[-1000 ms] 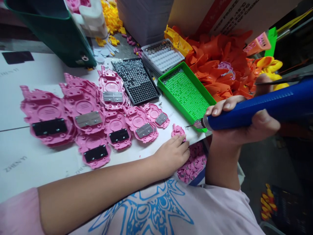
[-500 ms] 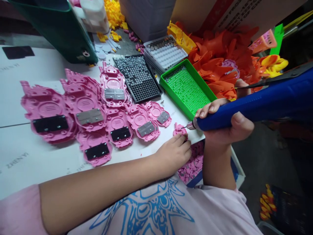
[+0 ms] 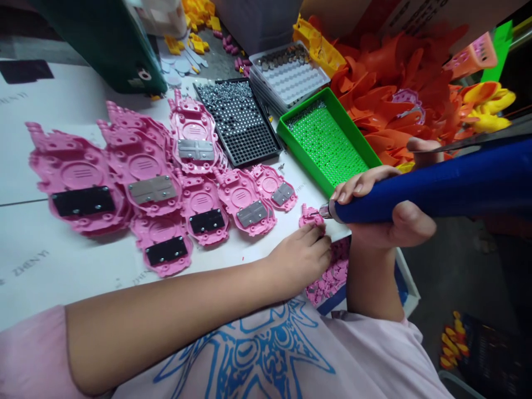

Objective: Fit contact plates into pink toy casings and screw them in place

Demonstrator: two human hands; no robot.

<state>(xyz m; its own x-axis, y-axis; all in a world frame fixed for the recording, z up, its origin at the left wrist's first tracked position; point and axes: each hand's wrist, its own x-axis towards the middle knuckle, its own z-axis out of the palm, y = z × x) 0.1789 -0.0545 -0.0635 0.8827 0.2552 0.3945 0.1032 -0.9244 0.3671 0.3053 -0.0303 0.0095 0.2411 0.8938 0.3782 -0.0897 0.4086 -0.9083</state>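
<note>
My right hand (image 3: 386, 205) is wrapped round a blue electric screwdriver (image 3: 440, 180), held slanting with its tip pointing left. The bit meets a small pink plastic housing (image 3: 311, 216) near the table's edge. Over the lower part of that housing, my left hand (image 3: 305, 252) curls its fingers and holds it against the white tabletop. To the left lie several pink housings (image 3: 241, 199) with grey or black plates screwed on, some of them stacked. Whether a screw sits under the bit is too small to tell.
A green tray (image 3: 328, 144) of screws stands beyond my hands, beside a black screw tray (image 3: 236, 122) and a clear box (image 3: 286, 77). Orange parts (image 3: 386, 88) are heaped at the back right. A dark green bin (image 3: 103, 44) stands back left. Pink pieces (image 3: 330, 277) fill a container below the table edge.
The view has shifted slightly. The screwdriver's nose sits closer to the pink housing, with less of the bit showing. My left hand keeps its hold.
</note>
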